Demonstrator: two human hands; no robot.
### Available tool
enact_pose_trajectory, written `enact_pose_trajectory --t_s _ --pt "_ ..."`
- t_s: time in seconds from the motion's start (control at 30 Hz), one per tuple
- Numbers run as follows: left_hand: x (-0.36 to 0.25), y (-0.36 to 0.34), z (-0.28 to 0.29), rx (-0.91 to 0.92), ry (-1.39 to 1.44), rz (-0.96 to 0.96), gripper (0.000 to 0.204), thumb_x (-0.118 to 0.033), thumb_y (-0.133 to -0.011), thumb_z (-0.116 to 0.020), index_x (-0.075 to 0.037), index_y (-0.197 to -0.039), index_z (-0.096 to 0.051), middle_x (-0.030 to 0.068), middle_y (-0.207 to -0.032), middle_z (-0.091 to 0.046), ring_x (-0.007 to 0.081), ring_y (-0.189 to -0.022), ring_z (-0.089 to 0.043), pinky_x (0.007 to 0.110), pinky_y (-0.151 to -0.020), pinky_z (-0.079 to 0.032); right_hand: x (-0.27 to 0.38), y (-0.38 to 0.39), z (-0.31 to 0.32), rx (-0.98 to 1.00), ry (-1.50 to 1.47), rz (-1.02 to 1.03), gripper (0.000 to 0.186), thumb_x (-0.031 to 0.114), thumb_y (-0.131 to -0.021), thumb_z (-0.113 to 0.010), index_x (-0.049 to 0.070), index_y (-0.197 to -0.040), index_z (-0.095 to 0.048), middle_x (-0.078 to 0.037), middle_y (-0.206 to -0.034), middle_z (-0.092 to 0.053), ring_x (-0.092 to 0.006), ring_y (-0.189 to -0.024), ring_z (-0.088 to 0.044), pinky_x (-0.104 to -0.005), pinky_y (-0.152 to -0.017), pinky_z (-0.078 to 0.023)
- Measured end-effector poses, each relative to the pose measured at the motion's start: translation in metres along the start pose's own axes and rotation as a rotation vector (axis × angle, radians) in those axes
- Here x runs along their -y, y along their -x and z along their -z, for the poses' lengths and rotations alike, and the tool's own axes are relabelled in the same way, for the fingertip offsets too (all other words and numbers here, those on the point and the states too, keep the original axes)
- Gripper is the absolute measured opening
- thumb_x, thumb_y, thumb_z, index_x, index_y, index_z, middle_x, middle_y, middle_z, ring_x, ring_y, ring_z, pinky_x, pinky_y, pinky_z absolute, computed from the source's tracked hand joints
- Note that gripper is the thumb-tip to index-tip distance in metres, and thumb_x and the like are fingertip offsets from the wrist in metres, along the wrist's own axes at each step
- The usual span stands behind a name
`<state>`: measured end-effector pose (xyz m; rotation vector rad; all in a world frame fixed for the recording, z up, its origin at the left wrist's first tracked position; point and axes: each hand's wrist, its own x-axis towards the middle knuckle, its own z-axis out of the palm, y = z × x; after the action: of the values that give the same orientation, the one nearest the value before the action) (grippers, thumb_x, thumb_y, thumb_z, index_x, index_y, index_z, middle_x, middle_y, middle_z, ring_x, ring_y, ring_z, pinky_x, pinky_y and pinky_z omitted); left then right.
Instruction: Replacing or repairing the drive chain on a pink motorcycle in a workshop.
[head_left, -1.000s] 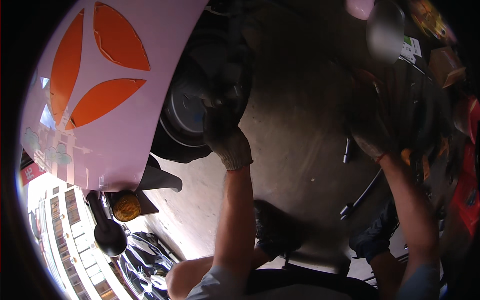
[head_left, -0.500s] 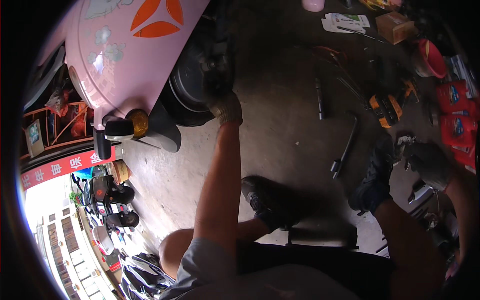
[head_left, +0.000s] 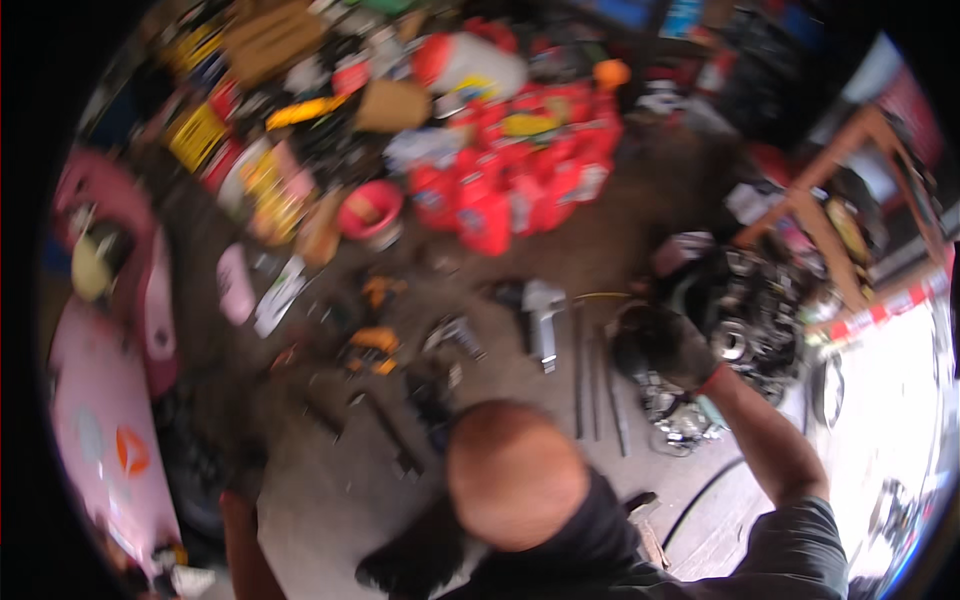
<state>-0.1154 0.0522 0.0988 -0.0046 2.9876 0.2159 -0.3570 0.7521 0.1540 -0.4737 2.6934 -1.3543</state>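
Note:
My right hand, in a dark work glove, reaches out beside a heap of metal parts. Motion blur hides its fingers, and whether it grips anything does not show. Clear metallic wrapping or small shiny bits lie just under it. My left forearm rises at the lower left toward the dark wheel area of a pink scooter. Shadow and blur swallow the left hand there, so its fingers cannot be made out.
Several thin rods, a grey power tool, a long-handled wrench and orange-and-black tools lie on the floor. Beyond stand a pink bucket and many red bottles. A wooden frame is at the right.
The view has swung far to the right, so the scooter now sits at the left edge. My right hand has moved out to the metal parts; the left stays near the scooter's wheel.

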Motion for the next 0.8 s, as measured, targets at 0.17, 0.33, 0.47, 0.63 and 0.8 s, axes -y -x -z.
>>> enact_pose_trajectory --t_s 0.17,0.33,0.47,0.63,0.8 --pt "-0.12 -0.024 0.1 -0.138 -0.301 -0.006 0.04 -0.005 -0.085 -0.049 -0.011 -0.125 -0.052 0.0185 -0.115 -0.057 0.0209 -0.101 -0.057 0.036 -0.088 -0.044 0.017 0.02 0.142 -0.536 0.631 0.165 0.031 0.002 -0.079 -0.06 0.007 -0.109 -0.059 -0.015 -0.093 -0.063 -0.0329 -0.081 -0.063 -0.0391 -0.073 -0.05" --pt "-0.144 -0.064 0.1 -0.107 -0.252 -0.111 0.035 -0.007 -0.085 -0.049 -0.009 -0.12 -0.053 0.018 -0.111 -0.057 0.0219 -0.098 -0.057 0.036 -0.087 -0.044 -0.03 0.059 0.272 -0.783 0.837 -0.26 0.034 0.011 -0.081 -0.057 0.009 -0.115 -0.056 -0.018 -0.105 -0.06 -0.0349 -0.094 -0.06 -0.0418 -0.078 -0.049" --pt "-0.147 -0.065 0.096 -0.075 -0.221 -0.108 0.031 -0.008 -0.085 -0.049 -0.008 -0.116 -0.053 0.0176 -0.108 -0.058 0.0228 -0.096 -0.057 0.037 -0.085 -0.044 -0.101 0.054 0.358 -0.955 0.963 -0.443 0.036 0.016 -0.079 -0.057 0.012 -0.115 -0.057 -0.019 -0.114 -0.057 -0.0361 -0.1 -0.057 -0.0439 -0.083 -0.048" --pt "-0.143 -0.033 0.092 -0.036 -0.193 -0.025 0.027 -0.009 -0.085 -0.049 -0.007 -0.111 -0.054 0.0171 -0.104 -0.058 0.0239 -0.093 -0.057 0.037 -0.083 -0.045 -0.146 -0.02 0.398 -0.833 0.746 -0.55 0.035 0.02 -0.082 -0.051 0.011 -0.115 -0.059 -0.021 -0.114 -0.058 -0.0365 -0.107 -0.055 -0.0432 -0.088 -0.045" --pt "-0.134 -0.031 0.07 0.009 -0.13 -0.014 0.023 -0.011 -0.084 -0.049 -0.006 -0.106 -0.055 0.0166 -0.1 -0.058 0.0249 -0.091 -0.057 0.038 -0.081 -0.045 -0.232 -0.034 0.469 -0.624 1.056 -0.585 0.042 0.03 -0.09 -0.034 0.007 -0.111 -0.062 -0.023 -0.113 -0.059 -0.0339 -0.112 -0.054 -0.0427 -0.093 -0.042"
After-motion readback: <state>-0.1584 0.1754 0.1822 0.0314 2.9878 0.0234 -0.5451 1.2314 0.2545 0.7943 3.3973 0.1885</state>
